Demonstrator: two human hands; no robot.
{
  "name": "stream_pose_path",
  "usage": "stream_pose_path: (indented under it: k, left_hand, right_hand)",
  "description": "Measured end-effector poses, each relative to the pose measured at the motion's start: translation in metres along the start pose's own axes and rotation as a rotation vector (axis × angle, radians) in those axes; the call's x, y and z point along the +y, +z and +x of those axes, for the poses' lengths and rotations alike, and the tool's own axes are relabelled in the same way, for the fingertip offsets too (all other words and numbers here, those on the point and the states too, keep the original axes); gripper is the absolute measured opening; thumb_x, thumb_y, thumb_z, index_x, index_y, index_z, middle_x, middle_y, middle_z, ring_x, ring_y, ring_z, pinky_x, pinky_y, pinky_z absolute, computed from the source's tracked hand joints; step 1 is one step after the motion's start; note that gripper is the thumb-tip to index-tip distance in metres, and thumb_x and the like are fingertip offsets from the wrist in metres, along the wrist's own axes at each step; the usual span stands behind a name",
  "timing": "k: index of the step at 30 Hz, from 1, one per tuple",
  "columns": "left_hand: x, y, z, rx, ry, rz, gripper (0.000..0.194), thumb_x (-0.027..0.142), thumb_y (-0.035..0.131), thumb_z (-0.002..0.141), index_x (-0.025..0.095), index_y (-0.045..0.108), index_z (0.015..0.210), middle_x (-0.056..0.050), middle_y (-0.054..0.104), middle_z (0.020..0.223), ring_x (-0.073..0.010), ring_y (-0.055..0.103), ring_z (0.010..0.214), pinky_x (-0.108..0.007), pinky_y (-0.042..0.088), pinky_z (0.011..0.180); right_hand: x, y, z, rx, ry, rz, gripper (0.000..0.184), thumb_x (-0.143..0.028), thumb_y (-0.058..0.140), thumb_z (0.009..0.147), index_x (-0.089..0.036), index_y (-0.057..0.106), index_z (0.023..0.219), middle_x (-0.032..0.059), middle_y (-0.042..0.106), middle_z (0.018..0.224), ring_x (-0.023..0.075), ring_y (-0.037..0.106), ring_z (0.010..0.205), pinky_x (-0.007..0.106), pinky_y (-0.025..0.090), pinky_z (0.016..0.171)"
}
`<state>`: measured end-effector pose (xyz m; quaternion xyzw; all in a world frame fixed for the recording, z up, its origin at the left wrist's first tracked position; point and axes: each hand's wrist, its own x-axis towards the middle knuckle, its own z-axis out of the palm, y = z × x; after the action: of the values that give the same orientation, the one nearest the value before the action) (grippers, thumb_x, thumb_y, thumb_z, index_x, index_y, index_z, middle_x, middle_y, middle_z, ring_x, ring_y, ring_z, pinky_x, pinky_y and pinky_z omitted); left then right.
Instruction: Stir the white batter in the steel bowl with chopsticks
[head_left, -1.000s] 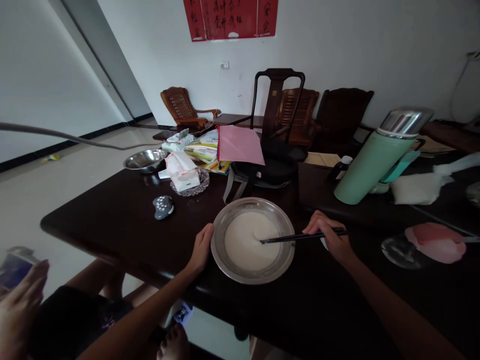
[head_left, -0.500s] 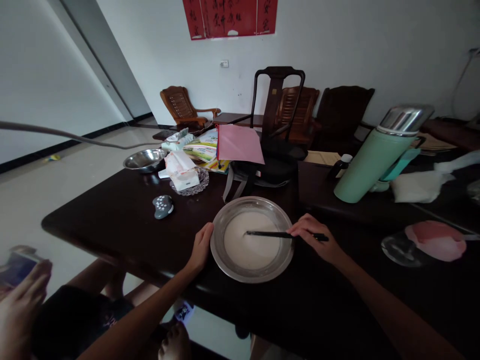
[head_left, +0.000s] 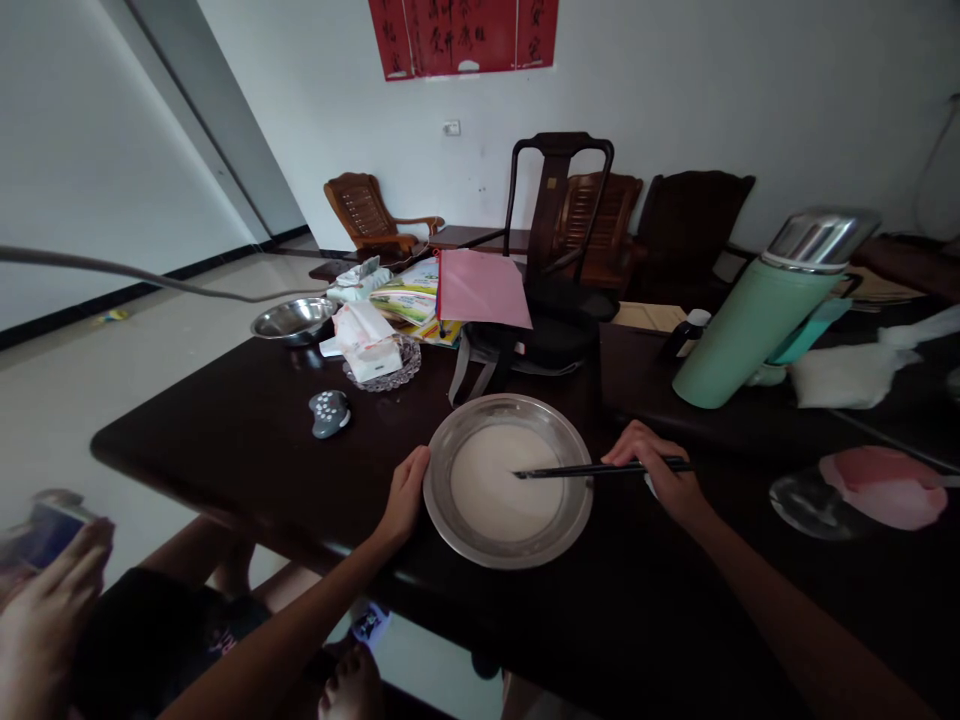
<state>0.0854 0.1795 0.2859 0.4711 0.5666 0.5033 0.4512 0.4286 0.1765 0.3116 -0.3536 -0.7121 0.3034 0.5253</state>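
I see my left hand point(head_left: 405, 495) pressed to the rim of the wide silver metal bowl point(head_left: 438, 505) on the dark table point(head_left: 225, 440), likely steadying it, while my right hand point(head_left: 660, 470) grips black chopsticks point(head_left: 570, 470), tips in the pale liquid point(head_left: 502, 505)

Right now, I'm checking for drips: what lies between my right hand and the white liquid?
Dark chopsticks run from your right hand, over the rim of the bowl, to the white liquid, in the head view.

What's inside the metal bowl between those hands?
A pale, milky liquid, with dark chopsticks in it. It hides the bottom of the bowl, so anything beneath can't be seen.
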Motion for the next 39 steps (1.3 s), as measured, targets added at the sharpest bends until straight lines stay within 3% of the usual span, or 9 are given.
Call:
stream_pose_path:
  k: [5, 10, 14, 19, 24, 28, 33, 39]
  left_hand:
    - [-0.0001, 0.0000, -0.0007, 0.010, 0.000, 0.004, 0.049, 0.065, 0.058, 0.074, 0.019, 0.047, 0.062, 0.005, 0.041, 0.062, -0.0113, 0.035, 0.059, -0.022, 0.034, 0.051]
    - [0.0015, -0.0004, -0.0007, 0.009, 0.023, 0.016, 0.050, 0.066, 0.059, 0.074, 0.019, 0.047, 0.061, 0.004, 0.042, 0.061, -0.0114, 0.036, 0.059, -0.023, 0.035, 0.052]
    - [0.0014, -0.0005, -0.0004, 0.002, 0.022, 0.014, 0.049, 0.065, 0.058, 0.074, 0.019, 0.048, 0.062, 0.004, 0.043, 0.062, -0.0118, 0.037, 0.061, -0.023, 0.036, 0.053]
    - [-0.0006, -0.0005, -0.0006, 0.011, 0.019, 0.019, 0.048, 0.065, 0.058, 0.075, 0.019, 0.049, 0.063, 0.004, 0.044, 0.063, -0.0118, 0.038, 0.060, -0.023, 0.036, 0.052]
    - [0.0012, -0.0003, -0.0012, 0.012, 0.019, 0.017, 0.049, 0.066, 0.058, 0.074, 0.019, 0.051, 0.064, 0.003, 0.045, 0.064, -0.0122, 0.039, 0.061, -0.023, 0.036, 0.053]
    - [0.0027, 0.0001, -0.0011, 0.015, 0.014, 0.022, 0.050, 0.067, 0.059, 0.072, 0.019, 0.049, 0.062, 0.004, 0.043, 0.062, -0.0119, 0.037, 0.060, -0.023, 0.035, 0.052]
    - [0.0010, 0.0001, -0.0003, 0.026, 0.002, 0.038, 0.050, 0.067, 0.058, 0.072, 0.020, 0.049, 0.061, 0.004, 0.043, 0.062, -0.0123, 0.037, 0.059, -0.023, 0.035, 0.052]
    - [-0.0001, 0.0003, -0.0003, 0.022, 0.011, 0.018, 0.049, 0.066, 0.058, 0.073, 0.019, 0.049, 0.062, 0.004, 0.044, 0.062, -0.0119, 0.038, 0.059, -0.023, 0.035, 0.052]
  right_hand:
    - [-0.0043, 0.0013, 0.0003, -0.061, 0.000, 0.009, 0.037, -0.041, 0.046, 0.097, -0.025, 0.074, 0.078, 0.0057, 0.073, 0.077, 0.0236, 0.064, 0.078, 0.040, 0.047, 0.072]
    - [-0.0086, 0.0008, 0.0009, 0.037, 0.041, -0.031, 0.036, -0.035, 0.048, 0.097, -0.024, 0.073, 0.073, 0.0053, 0.071, 0.076, 0.0213, 0.063, 0.073, 0.037, 0.047, 0.067]
    - [-0.0080, 0.0021, 0.0010, -0.067, 0.035, -0.020, 0.032, -0.034, 0.050, 0.097, -0.024, 0.073, 0.076, 0.0050, 0.072, 0.077, 0.0213, 0.064, 0.077, 0.037, 0.048, 0.071]
    - [-0.0076, 0.0006, 0.0014, 0.023, 0.048, -0.026, 0.035, -0.034, 0.049, 0.097, -0.023, 0.073, 0.074, 0.0050, 0.072, 0.078, 0.0208, 0.064, 0.074, 0.037, 0.048, 0.070]
    - [-0.0087, 0.0019, 0.0009, -0.067, 0.057, -0.040, 0.031, -0.034, 0.051, 0.096, -0.024, 0.073, 0.077, 0.0050, 0.072, 0.079, 0.0218, 0.064, 0.077, 0.038, 0.049, 0.072]
    - [-0.0086, 0.0019, 0.0011, -0.011, 0.054, -0.049, 0.033, -0.034, 0.049, 0.097, -0.025, 0.073, 0.076, 0.0051, 0.072, 0.078, 0.0214, 0.063, 0.076, 0.038, 0.049, 0.071]
    - [-0.0086, 0.0022, 0.0012, -0.066, 0.050, -0.051, 0.033, -0.036, 0.050, 0.096, -0.025, 0.073, 0.076, 0.0052, 0.072, 0.077, 0.0222, 0.063, 0.077, 0.039, 0.049, 0.072]
    - [-0.0082, 0.0009, 0.0008, -0.016, 0.048, -0.038, 0.035, -0.033, 0.047, 0.098, -0.025, 0.073, 0.075, 0.0048, 0.072, 0.078, 0.0212, 0.063, 0.075, 0.037, 0.049, 0.069]
